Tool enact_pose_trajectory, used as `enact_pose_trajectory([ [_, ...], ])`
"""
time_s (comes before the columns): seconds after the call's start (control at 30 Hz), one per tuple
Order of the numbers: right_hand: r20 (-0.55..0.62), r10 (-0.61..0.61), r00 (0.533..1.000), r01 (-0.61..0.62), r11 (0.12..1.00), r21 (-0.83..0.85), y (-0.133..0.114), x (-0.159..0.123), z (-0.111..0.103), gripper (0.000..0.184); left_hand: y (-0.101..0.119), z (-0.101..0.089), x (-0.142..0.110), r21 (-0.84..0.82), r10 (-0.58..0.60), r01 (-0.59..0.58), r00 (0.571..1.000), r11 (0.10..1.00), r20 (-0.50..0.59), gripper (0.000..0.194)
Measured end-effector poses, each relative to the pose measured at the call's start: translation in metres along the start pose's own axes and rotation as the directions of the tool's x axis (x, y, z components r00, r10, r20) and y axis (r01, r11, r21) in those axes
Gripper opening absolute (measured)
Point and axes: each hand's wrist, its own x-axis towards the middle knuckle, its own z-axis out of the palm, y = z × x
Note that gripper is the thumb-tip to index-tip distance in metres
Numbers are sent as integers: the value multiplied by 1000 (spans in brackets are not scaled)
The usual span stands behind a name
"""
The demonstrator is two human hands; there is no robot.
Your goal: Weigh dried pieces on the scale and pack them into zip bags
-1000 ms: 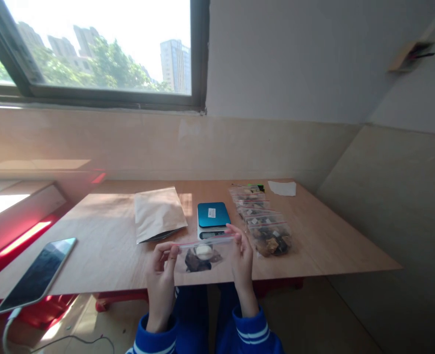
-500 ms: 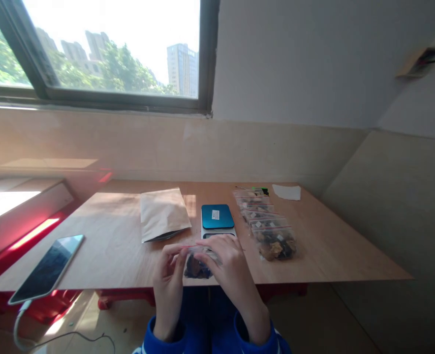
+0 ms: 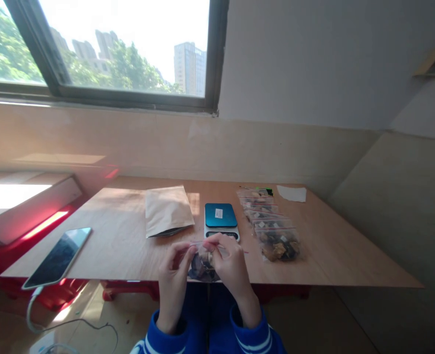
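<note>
Both hands pinch the top of a small clear zip bag with dark and pale pieces inside, held above the near edge of the wooden table. My left hand grips its left end and my right hand its middle, fingers close together. Just behind the bag sits a small scale with a teal top.
A row of several filled zip bags lies right of the scale, with a white paper beyond. A brown paper envelope lies left of the scale. A phone on a cable rests at the table's left edge.
My right hand has slid left along the bag's top from its right end towards my left hand. The bag has dropped a little lower.
</note>
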Motion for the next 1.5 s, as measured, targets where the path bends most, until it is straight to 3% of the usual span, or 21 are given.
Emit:
enact_pose_trajectory([
  [0.07, 88, 49, 995, -55, 996, 71, -2, -2, -4, 12, 0, 0, -2, 2, -18, 18, 1000, 1000, -16, 24],
  [0.13, 148, 81, 986, -103, 983, 152, -4, -3, -5, 24, 0, 0, -3, -6, -26, 26, 1000, 1000, -3, 24],
  [0.2, 140, 92, 986, -120, 971, 206, -4, -4, -3, 23, 0, 1, -4, -23, -23, 24, 999, 999, 34, 23],
  [0.27, 70, 80, 994, -93, 973, 213, -2, -5, 2, 14, -2, 2, -6, -41, -25, 28, 997, 999, 67, 22],
  [0.4, -93, 16, 996, -1, 987, 162, 2, -7, 12, 17, -7, 5, -8, -22, -22, 24, 994, 999, 103, 19],
  [0.6, -253, 45, 966, -17, 993, 114, 5, -11, 23, 17, -6, 6, -6, 31, -5, 1, 993, 1000, 114, 16],
  [0.7, -187, 57, 981, -27, 987, 159, 7, -10, 22, 18, -5, 6, -5, 0, -15, 15, 996, 1000, 89, 16],
  [0.87, 87, 0, 996, -15, 986, 166, 18, -8, 7, 25, -4, 4, -4, -71, -45, 45, 999, 996, -3, 21],
  [0.97, 53, -28, 998, 27, 999, 35, 26, -10, 5, 23, -2, 1, -1, -61, -41, 42, 999, 997, 16, 24],
  [1.1, -51, -75, 996, 72, 996, -52, 29, -12, 13, 23, -2, -5, 6, -13, -11, 13, 991, 1000, 134, 26],
  [1.2, -17, -96, 995, 95, 994, -53, 26, -12, 17, 30, -6, -7, 7, 7, -16, 15, 983, 1000, 185, 28],
  [1.4, 131, -63, 989, 75, 993, -88, 30, -17, 9, 11, -17, -12, 4, 88, -23, 17, 997, 996, 74, 28],
  [1.5, 159, -40, 986, 51, 996, -67, 35, -19, 8, 14, -20, -18, 4, 150, -36, 33, 999, 988, 15, 33],
])
